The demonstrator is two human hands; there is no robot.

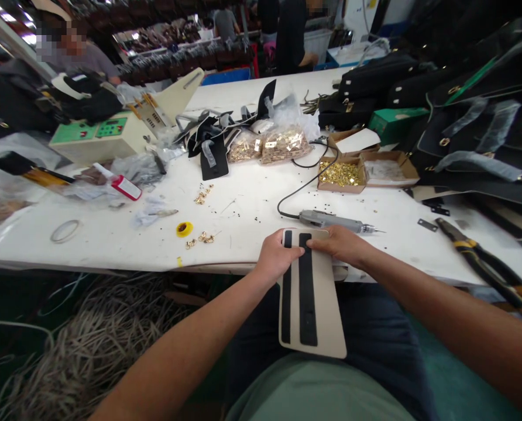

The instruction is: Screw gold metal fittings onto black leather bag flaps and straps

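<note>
Between my two hands is a flat beige panel [325, 298] with rounded corners and two black strips running down its length. It hangs over my lap at the table's front edge. My left hand [275, 255] grips its upper left side, thumb lying on the face. On the upper right side, my right hand [337, 242] is closed the same way, its thumb pressing on the wider black strip [307, 292]. What the fingers behind the panel do is hidden. Just beyond the hands lies a grey electric screwdriver [331, 221], its bit pointing right.
Pliers [480, 260] lie at the right. Behind are a box of gold hardware [340, 174], bags of metal parts [282, 145] and black bags [476, 134]. A red-labelled bottle [124, 187], a tape roll [65, 231] and a machine [107, 137] stand left. A co-worker [74, 49] is beyond.
</note>
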